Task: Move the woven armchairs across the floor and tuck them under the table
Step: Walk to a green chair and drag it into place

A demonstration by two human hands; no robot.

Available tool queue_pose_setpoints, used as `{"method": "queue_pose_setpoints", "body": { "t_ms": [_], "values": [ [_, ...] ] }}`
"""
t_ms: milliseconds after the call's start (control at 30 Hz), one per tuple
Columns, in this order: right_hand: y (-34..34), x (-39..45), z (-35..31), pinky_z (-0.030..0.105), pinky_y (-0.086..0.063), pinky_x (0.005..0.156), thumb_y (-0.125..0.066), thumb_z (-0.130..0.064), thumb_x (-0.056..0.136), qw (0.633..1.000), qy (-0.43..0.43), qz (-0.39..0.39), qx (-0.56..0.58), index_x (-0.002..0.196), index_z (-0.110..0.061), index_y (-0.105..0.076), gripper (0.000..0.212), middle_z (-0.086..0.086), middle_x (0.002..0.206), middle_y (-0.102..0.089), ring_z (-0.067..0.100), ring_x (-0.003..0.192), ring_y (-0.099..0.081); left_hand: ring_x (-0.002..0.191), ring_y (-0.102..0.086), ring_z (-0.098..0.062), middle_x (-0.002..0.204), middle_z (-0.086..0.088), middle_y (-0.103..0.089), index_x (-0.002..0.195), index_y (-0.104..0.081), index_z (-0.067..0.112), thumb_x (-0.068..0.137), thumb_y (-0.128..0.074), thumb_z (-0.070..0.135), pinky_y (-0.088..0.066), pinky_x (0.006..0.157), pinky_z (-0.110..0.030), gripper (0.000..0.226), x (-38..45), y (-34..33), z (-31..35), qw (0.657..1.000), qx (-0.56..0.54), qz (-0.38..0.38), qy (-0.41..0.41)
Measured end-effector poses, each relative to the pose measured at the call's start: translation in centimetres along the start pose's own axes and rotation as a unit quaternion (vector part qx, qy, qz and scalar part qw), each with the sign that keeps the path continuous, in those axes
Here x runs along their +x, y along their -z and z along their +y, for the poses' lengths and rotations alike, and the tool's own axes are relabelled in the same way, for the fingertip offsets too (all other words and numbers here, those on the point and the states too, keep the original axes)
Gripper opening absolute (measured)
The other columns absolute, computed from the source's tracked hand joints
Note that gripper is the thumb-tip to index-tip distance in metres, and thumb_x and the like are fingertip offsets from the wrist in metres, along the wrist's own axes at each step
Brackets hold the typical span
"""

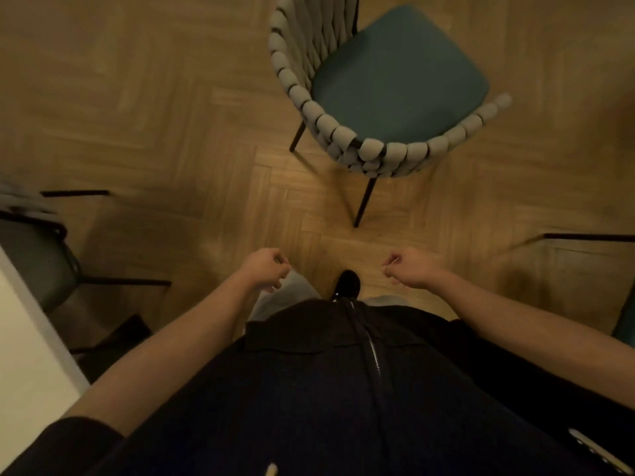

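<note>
Head view, looking straight down. Woven armchair stands alone on the herringbone parquet floor, ahead of the person, in the upper centre-right of the view. It has a teal seat cushion, a wrap-around back of thick grey woven straps and thin dark legs, two of them visible on the near side. The curved back faces the person; the seat opening points away and to the right. Both hands are held low in front of the body, well apart from the chair, with bare floor between them and the nearest leg. Left hand: fingers loosely curled toward the palm, nothing in the grip. Right hand: same posture, loosely curled, holding nothing. The two hands are level with each other, the left below the chair's left edge, the right about below the middle of the back. One dark shoe shows between the hands. Pale corner of the table occupies the lower left edge. A second chair, dark-seated, sits partly beneath that corner, blurred. Another dark chair leg enters from the right edge; the chair it belongs to is out of view. Dark zipped top fills the bottom.
</note>
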State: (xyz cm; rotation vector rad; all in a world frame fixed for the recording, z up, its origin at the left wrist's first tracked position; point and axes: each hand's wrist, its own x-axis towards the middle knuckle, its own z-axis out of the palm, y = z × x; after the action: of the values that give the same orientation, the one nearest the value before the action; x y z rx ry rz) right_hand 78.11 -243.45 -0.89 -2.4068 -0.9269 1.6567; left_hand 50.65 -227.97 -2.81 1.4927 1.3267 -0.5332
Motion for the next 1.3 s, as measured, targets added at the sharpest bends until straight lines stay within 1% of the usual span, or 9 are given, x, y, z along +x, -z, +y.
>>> {"method": "queue_pose_setpoints", "body": {
  "t_ms": [67, 267, 500, 667, 733, 833, 967, 1233, 1300],
  "values": [
    [2.2, 1.1, -1.2, 0.032, -0.056, 0.072, -0.062, -0.018, 0.096, 1.0, 0.007, 0.001, 0.001, 0.105, -0.015, -0.066, 0.011, 0.005, 0.1, -0.07, 0.02, 0.092, -0.069, 0.087, -0.071, -0.021, 0.102, -0.006, -0.068, 0.098, -0.059, 0.022, 0.1, -0.06, 0.021, -0.062, 0.076, -0.037, 0.003, 1.3, 1.5, 2.3, 1.0, 0.008, 0.005, -0.007],
    [7.3, 4.7, -5.0, 0.033, -0.058, 0.071, -0.063, -0.02, 0.096, 0.999, 0.024, 0.026, 0.008, 0.106, -0.015, -0.067, 0.011, 0.002, 0.099, -0.07, 0.02, 0.091, -0.07, 0.083, -0.069, -0.018, 0.1, -0.007, -0.068, 0.093, -0.058, 0.025, 0.1, -0.06, 0.019, -0.055, 0.066, -0.03, 0.009, 5.7, 6.7, 8.2, 0.998, 0.035, 0.025, -0.047],
    [12.1, 9.5, -10.8, 0.033, -0.059, 0.074, -0.064, -0.019, 0.094, 0.986, 0.039, 0.138, 0.084, 0.087, -0.024, -0.066, 0.009, -0.002, 0.086, -0.072, 0.014, 0.084, -0.07, 0.074, -0.054, -0.006, 0.084, 0.006, -0.059, 0.096, -0.061, 0.022, 0.099, -0.059, 0.023, -0.038, 0.058, -0.021, 0.003, 12.4, 15.2, 15.4, 0.973, 0.163, 0.106, -0.126],
    [14.7, 12.7, -14.8, 0.021, -0.044, 0.063, -0.064, -0.02, 0.094, 0.978, 0.028, 0.188, 0.09, 0.089, -0.023, -0.067, 0.007, -0.007, 0.084, -0.065, 0.013, 0.083, -0.062, 0.081, -0.058, -0.022, 0.085, -0.006, -0.064, 0.088, -0.06, 0.013, 0.098, -0.056, 0.018, -0.043, 0.068, -0.033, 0.012, 17.1, 21.1, 20.8, 0.936, 0.239, 0.139, -0.217],
    [15.4, 13.9, -15.9, 0.019, -0.041, 0.061, -0.067, -0.021, 0.093, 0.977, 0.01, 0.19, 0.095, 0.087, -0.024, -0.066, 0.006, -0.008, 0.082, -0.064, 0.012, 0.082, -0.061, 0.092, -0.058, -0.025, 0.095, -0.006, -0.063, 0.095, -0.062, 0.014, 0.097, -0.057, 0.018, -0.043, 0.074, -0.035, 0.007, 19.0, 23.3, 22.6, 0.907, 0.306, 0.112, -0.265],
    [15.4, 15.3, -17.0, 0.03, -0.052, 0.076, -0.071, -0.025, 0.089, 0.983, -0.026, 0.156, 0.091, 0.092, -0.024, -0.063, 0.008, -0.004, 0.09, -0.068, 0.017, 0.093, -0.064, 0.117, -0.049, -0.026, 0.123, -0.005, -0.058, 0.123, -0.061, 0.02, 0.095, -0.059, 0.022, -0.043, 0.097, -0.038, 0.028, 21.8, 26.0, 24.9, 0.823, 0.471, 0.041, -0.314],
    [14.8, 16.6, -18.1, 0.04, -0.053, 0.093, -0.075, -0.031, 0.085, 0.993, -0.055, 0.096, 0.039, 0.121, -0.021, -0.058, 0.041, 0.004, 0.117, -0.065, 0.024, 0.113, -0.058, 0.133, -0.04, -0.029, 0.141, -0.005, -0.047, 0.145, -0.046, 0.026, 0.092, -0.062, 0.026, -0.026, 0.118, -0.043, 0.055, 24.8, 28.4, 27.0, 0.721, 0.618, -0.005, -0.314],
    [12.5, 19.4, -18.7, 0.045, -0.038, 0.107, -0.058, -0.022, 0.093, 0.981, -0.072, 0.037, -0.177, 0.145, -0.031, -0.04, 0.056, 0.005, 0.138, -0.056, 0.029, 0.131, -0.045, 0.14, -0.038, -0.026, 0.145, -0.001, -0.05, 0.151, -0.038, 0.031, 0.092, -0.064, 0.021, -0.012, 0.124, -0.051, 0.066, 29.9, 31.0, 29.1, 0.543, 0.782, -0.06, -0.301],
    [12.3, 20.0, -18.6, 0.047, -0.039, 0.107, -0.056, -0.02, 0.093, 0.977, -0.072, 0.033, -0.199, 0.145, -0.03, -0.04, 0.055, 0.003, 0.14, -0.056, 0.029, 0.132, -0.044, 0.141, -0.038, -0.026, 0.144, 0.001, -0.053, 0.151, -0.036, 0.035, 0.092, -0.064, 0.019, -0.012, 0.124, -0.054, 0.067, 30.9, 31.3, 29.5, 0.521, 0.795, -0.062, -0.305]
  ]
}}
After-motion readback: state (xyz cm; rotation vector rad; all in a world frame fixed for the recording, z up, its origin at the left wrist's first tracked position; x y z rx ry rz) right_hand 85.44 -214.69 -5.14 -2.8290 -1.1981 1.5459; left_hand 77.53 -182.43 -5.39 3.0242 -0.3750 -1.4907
